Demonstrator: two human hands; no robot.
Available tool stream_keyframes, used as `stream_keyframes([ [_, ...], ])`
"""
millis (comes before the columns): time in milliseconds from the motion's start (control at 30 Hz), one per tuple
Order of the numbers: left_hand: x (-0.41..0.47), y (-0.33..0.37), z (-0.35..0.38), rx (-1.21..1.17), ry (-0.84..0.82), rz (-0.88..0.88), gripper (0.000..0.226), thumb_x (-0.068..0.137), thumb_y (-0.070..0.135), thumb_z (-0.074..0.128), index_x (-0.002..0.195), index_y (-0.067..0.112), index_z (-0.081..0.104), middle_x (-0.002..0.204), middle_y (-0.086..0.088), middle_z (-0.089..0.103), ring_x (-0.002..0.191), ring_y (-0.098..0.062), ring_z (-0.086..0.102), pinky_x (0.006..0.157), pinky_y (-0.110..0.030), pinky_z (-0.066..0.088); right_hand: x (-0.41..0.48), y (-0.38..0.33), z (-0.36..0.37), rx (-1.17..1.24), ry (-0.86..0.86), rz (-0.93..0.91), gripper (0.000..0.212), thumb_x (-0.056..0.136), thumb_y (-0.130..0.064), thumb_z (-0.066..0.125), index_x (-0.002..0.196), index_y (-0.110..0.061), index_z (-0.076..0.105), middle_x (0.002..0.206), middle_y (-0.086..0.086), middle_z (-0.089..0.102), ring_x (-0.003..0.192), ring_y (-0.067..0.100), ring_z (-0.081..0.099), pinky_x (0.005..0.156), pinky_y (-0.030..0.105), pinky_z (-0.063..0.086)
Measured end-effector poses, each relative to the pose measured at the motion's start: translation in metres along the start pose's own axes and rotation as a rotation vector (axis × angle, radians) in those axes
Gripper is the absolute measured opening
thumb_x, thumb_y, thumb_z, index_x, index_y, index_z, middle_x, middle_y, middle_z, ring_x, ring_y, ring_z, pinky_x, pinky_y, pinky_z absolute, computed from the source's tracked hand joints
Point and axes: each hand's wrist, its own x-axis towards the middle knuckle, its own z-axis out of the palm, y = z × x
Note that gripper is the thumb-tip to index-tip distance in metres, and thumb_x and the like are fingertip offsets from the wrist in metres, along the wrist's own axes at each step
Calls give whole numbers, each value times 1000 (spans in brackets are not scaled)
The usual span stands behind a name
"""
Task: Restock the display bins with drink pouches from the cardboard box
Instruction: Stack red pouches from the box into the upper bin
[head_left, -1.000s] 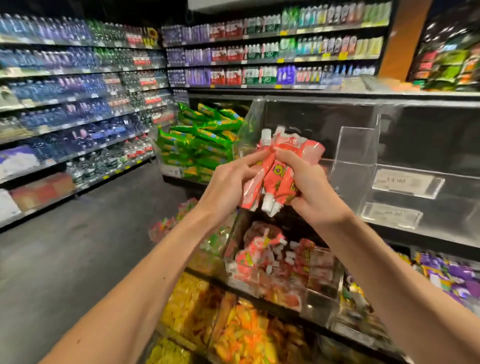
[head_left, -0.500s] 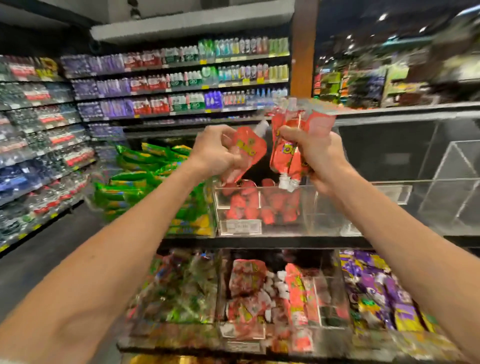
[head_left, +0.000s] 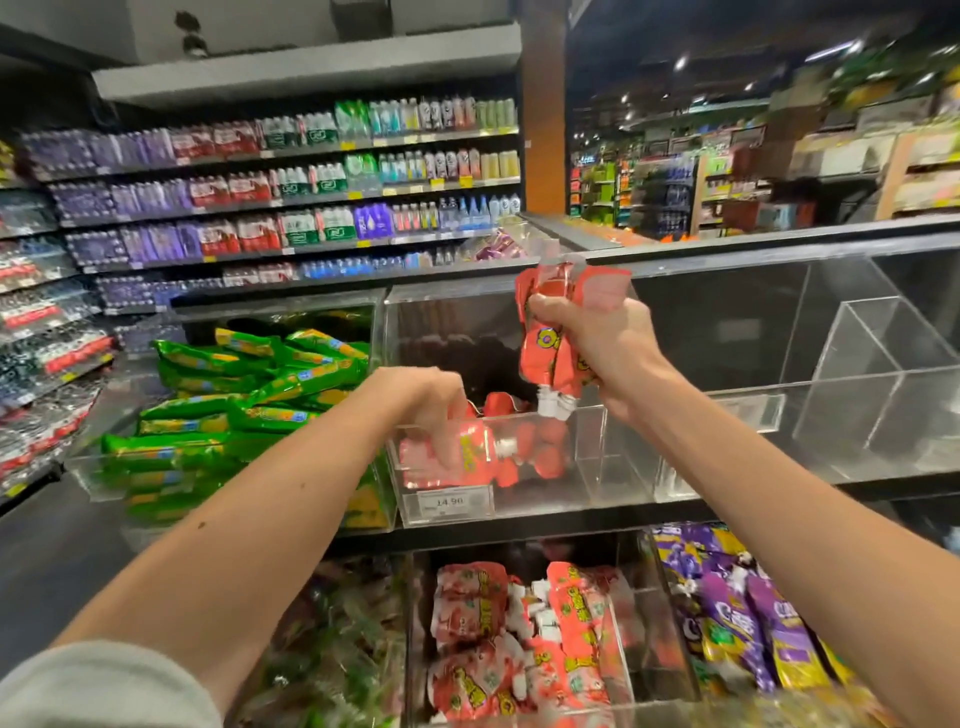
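Note:
My right hand grips a bunch of red drink pouches above the clear upper bin, their white spouts pointing down. My left hand reaches down into that bin and holds one red pouch inside it, among other red pouches lying at the bottom. A price tag reading 14.90 sits on the bin's front. The cardboard box is out of view.
Green packs fill the bin to the left. The clear bins to the right show no goods. Below, a bin of red pouches and purple pouches. Bottle shelves line the aisle behind.
My left hand has taken one pouch away from the bunch and lowered it into the upper bin. The right hand stays raised with the rest; the view has lifted toward the upper bins.

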Motion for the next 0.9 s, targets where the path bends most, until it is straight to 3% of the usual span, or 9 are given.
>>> stream_keyframes([
  [100, 13, 1, 11, -77, -229, -31, 34, 59, 29, 96, 87, 17, 80, 88, -4, 77, 89, -24, 74, 88, -44, 59, 3, 2, 0, 0, -23, 13, 17, 78, -17, 81, 90, -9, 73, 74, 5, 72, 61, 16, 66, 56, 29, 56],
  [200, 17, -3, 13, -158, -307, -70, 25, 71, 5, 87, 96, 7, 79, 95, -12, 77, 96, -30, 73, 92, -45, 58, 4, 5, -1, -11, -56, 19, 23, 78, -19, 81, 96, -7, 74, 77, 6, 73, 63, 16, 67, 55, 27, 55],
  [400, 12, -3, 6, -236, -306, -77, 20, 80, 11, 81, 99, 8, 77, 94, -9, 77, 88, -25, 75, 85, -40, 60, 5, 11, 0, 38, -113, 77, 25, 79, -16, 81, 100, -5, 74, 81, 7, 74, 63, 16, 69, 53, 26, 54],
  [500, -5, -6, -14, -530, 44, 87, 19, 89, 6, 69, 106, 13, 74, 94, -8, 76, 86, -27, 75, 76, -38, 62, 7, 12, -1, 98, -168, 132, 24, 79, -16, 81, 99, -5, 74, 83, 8, 75, 66, 19, 70, 55, 28, 55],
  [567, -20, -7, -28, -936, 219, 186, 33, 91, -4, 62, 121, 10, 66, 103, -14, 74, 91, -31, 74, 78, -42, 62, 9, 12, 0, 115, -193, 144, 23, 79, -16, 81, 98, -6, 73, 82, 9, 75, 65, 20, 70, 55, 29, 55],
  [633, -30, -9, -37, -1069, 354, 260, 57, 88, -8, 65, 137, 18, 54, 115, -11, 70, 94, -26, 73, 74, -38, 62, 10, 12, 1, 118, -228, 170, 23, 80, -18, 80, 98, -5, 73, 81, 9, 75, 64, 20, 71, 56, 30, 56],
  [733, -44, -4, -39, -711, 557, 369, 90, 75, 4, 82, 148, 36, 37, 143, 1, 48, 117, -15, 59, 90, -34, 56, 15, 11, 3, 82, -324, 214, 29, 82, -21, 78, 104, -4, 72, 89, 12, 77, 74, 23, 73, 61, 32, 58],
  [800, -47, 0, -32, -491, 665, 431, 99, 71, 17, 88, 151, 31, 32, 153, 5, 36, 132, -13, 43, 106, -33, 42, 20, 9, 5, 96, -407, 275, 33, 80, -24, 77, 108, -7, 71, 96, 12, 76, 81, 26, 73, 67, 35, 58],
  [900, -45, -2, -20, -319, 849, 446, 97, 70, 35, 89, 150, 22, 37, 159, 0, 30, 145, -21, 28, 118, -44, 27, 24, 6, 5, 164, -533, 389, 38, 75, -26, 74, 109, -10, 69, 100, 13, 74, 83, 26, 71, 77, 39, 58],
])
